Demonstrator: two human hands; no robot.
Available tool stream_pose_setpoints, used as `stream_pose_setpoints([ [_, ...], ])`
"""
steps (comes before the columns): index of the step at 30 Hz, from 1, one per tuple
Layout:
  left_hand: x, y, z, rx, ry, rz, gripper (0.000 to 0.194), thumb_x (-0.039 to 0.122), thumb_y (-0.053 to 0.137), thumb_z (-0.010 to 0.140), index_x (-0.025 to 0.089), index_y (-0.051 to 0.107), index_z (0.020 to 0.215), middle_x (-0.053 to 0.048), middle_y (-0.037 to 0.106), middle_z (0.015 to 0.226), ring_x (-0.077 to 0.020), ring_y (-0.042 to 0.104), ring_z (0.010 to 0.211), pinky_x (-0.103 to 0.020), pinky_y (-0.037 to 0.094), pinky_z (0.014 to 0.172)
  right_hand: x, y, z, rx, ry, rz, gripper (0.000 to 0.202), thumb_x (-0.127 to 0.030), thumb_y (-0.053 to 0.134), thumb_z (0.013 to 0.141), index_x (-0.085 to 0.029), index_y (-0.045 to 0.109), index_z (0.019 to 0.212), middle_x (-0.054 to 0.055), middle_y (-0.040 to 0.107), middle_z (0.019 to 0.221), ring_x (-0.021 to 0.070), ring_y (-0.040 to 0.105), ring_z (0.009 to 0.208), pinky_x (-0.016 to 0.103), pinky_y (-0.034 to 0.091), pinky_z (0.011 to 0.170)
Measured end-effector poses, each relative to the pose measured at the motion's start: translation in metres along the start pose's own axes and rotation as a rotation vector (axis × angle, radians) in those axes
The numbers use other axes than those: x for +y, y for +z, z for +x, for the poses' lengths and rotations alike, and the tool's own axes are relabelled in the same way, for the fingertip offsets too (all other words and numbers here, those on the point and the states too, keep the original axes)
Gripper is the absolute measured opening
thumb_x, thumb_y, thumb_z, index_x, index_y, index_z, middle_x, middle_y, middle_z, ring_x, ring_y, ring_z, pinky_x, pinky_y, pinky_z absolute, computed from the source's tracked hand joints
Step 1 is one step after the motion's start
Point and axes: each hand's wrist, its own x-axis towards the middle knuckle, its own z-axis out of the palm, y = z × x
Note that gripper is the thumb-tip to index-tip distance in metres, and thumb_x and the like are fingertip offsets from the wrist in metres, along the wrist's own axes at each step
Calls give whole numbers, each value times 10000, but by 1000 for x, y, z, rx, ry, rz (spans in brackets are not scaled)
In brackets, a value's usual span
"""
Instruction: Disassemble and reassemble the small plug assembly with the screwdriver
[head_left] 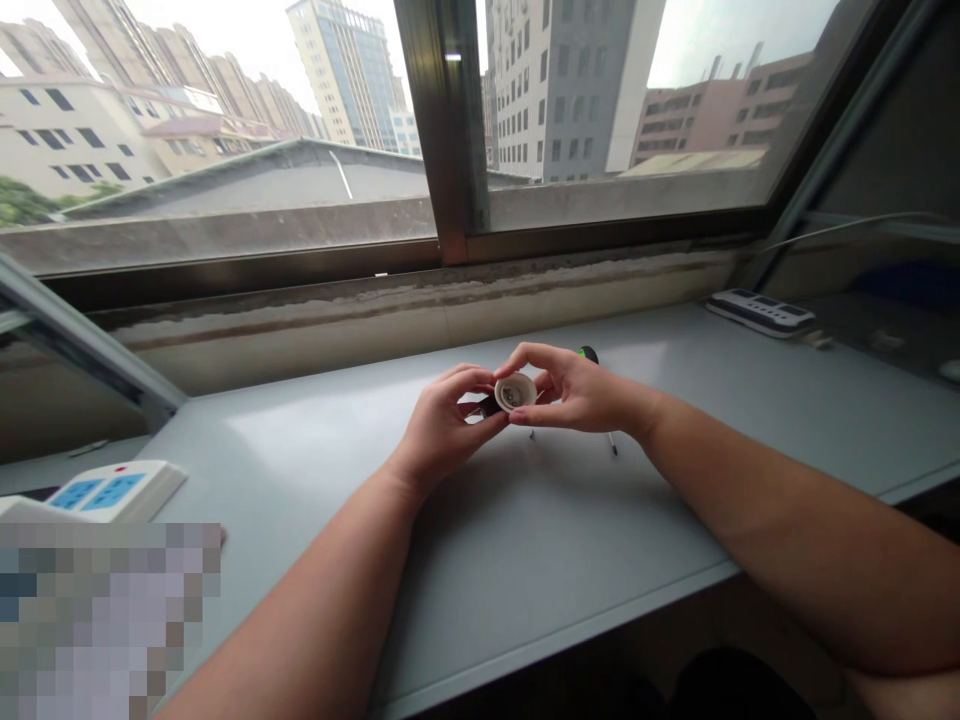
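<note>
Above the middle of the grey table point(540, 560), my two hands meet around a small white round lamp socket point(516, 393). Its open, cup-like end faces me, and metal bits show inside. The thumb and fingers of my right hand point(564, 390) grip the socket's rim from the right. My left hand point(454, 410) pinches a small black piece point(489, 406) against the socket's left side; whether the two are joined I cannot tell. Behind and below my right hand lies a screwdriver point(589, 354) with a green and black handle, partly hidden. A tiny screw point(532, 434) is on the table below the socket.
A white power strip point(169, 485) with blue outlet faces sits at the left. At the far right is a white and dark device point(761, 312) by a cable. The window frame point(442, 150) rises behind the table. The lower left corner is blurred out.
</note>
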Motion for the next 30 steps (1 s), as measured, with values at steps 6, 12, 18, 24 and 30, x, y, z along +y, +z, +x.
stream_pose_setpoints([
  [6, 7, 0, -1, 22, 45, 55, 299, 354, 866, 807, 180, 753, 1022, -93, 690, 1091, -199, 714, 936, -299, 661, 768, 5, 2, 3, -25, 26, 128, 508, -429, 860, 809, -260, 596, 1208, -14, 678, 893, 138, 674, 797, 276, 573, 714],
  [12, 10, -1, 0, 59, 92, 134, 235, 302, 865, 793, 186, 757, 966, -67, 697, 1012, -168, 686, 873, -261, 643, 722, 7, 5, 5, -39, 11, 207, 509, -422, 878, 788, -275, 609, 1194, 23, 716, 1043, 191, 717, 998, 328, 606, 845],
  [18, 11, -1, 1, 75, 92, 126, 235, 331, 861, 804, 190, 752, 957, -73, 710, 1034, -186, 704, 905, -281, 658, 748, 7, 4, 5, -11, 2, 185, 546, -455, 845, 829, -283, 556, 1259, 34, 712, 1100, 200, 717, 1047, 331, 590, 888],
  [24, 12, -1, 1, 84, 123, 115, 227, 331, 868, 797, 180, 746, 915, -67, 691, 1011, -178, 701, 875, -313, 684, 775, 13, -1, 6, -42, 175, 263, 542, -461, 846, 836, -241, 497, 1187, 22, 754, 956, 158, 719, 875, 315, 571, 848],
  [30, 10, 0, 1, 102, 102, 110, 280, 382, 886, 777, 172, 734, 883, -68, 685, 992, -173, 696, 847, -304, 688, 747, 16, 2, 8, -26, 177, 318, 537, -404, 912, 764, -211, 548, 1109, 23, 771, 926, 158, 734, 840, 296, 581, 793],
])
